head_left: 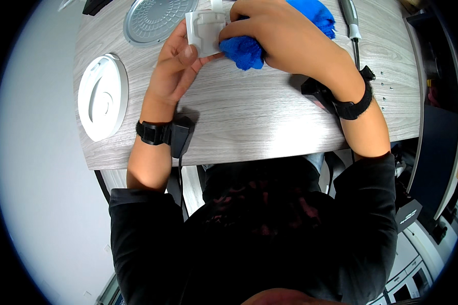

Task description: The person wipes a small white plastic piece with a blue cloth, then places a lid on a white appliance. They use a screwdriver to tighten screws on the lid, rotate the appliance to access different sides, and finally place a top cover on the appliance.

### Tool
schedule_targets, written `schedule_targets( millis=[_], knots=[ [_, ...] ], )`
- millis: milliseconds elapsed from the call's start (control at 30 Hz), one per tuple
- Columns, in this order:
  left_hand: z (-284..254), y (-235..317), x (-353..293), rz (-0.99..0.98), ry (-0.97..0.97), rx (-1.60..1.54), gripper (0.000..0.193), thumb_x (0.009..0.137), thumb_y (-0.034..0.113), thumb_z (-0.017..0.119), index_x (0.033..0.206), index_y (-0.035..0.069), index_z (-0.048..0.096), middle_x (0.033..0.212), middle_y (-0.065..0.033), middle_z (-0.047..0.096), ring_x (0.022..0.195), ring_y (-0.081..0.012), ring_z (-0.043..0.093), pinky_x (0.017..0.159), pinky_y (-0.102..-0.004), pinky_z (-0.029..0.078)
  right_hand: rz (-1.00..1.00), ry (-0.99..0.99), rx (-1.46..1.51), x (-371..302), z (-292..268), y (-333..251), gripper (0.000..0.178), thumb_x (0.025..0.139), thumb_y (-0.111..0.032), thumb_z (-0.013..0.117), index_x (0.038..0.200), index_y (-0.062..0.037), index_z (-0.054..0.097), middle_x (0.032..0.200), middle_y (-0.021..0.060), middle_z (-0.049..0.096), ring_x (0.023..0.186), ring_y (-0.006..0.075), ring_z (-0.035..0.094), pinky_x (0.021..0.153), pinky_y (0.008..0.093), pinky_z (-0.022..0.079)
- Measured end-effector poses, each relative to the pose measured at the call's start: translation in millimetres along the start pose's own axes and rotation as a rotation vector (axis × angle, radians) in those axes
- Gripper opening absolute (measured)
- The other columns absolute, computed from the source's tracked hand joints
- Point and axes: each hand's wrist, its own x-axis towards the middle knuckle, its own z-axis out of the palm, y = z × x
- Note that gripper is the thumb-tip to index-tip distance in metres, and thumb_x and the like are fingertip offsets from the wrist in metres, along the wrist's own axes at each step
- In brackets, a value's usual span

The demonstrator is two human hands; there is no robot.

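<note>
Seemingly light, rigid and smooth, the white plastic part (pixel 204 31) sits pinched edgewise in the left hand (pixel 174 66), while at three o'clock the right hand (pixel 285 40) presses a soft, bunched blue cloth (pixel 249 51) against it.

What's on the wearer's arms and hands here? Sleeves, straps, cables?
Both hands, left hand and right hand, are bare, no gloves. Each wrist carries a black strap with a small black box-shaped unit: left wrist strap, right wrist strap. A thin dark cable drops from the left unit. Black sleeves are pushed up to about the elbows, leaving the forearms uncovered. No markings legible.
</note>
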Motion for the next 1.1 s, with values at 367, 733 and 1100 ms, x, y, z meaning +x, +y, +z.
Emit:
schedule_targets(
  millis=[367,733,1100],
  knots=[
    [0,10,-2,-0.077,-0.058,-0.083,0.076,0.092,0.039,0.067,0.149,0.002,0.034,0.136,-0.0198,0.054,0.123,-0.0325,0.057,0.099,-0.0454,0.050,0.015,0.123,-0.065,0,-20,-1,0.029,0.075,0.004,0.062,0.101,-0.0055,0.067,0.089,0.0123,0.059,0.090,0.0338,0.057,0.078,0.0410,0.045],
    [51,11,17,-0.157,0.035,0.250,0.067,0.084,0.028,0.076,0.140,0.004,0.048,0.122,-0.0093,0.063,0.110,-0.0170,0.060,0.090,-0.0311,0.050,0.019,0.310,-0.129,-23,-95,-5,0.023,0.077,0.001,0.062,0.099,-0.0026,0.054,0.091,0.0183,0.060,0.091,0.0418,0.057,0.078,0.0461,0.045],
    [174,-27,142,0.171,-0.239,1.058,0.055,0.080,0.029,0.081,0.127,0.010,0.061,0.117,-0.0079,0.061,0.102,-0.0189,0.058,0.086,-0.0317,0.050,0.538,0.322,-0.351,-187,-175,42,0.035,0.070,0.003,0.061,0.104,-0.0032,0.063,0.101,0.0202,0.065,0.100,0.0414,0.060,0.087,0.0454,0.048]
  ],
)
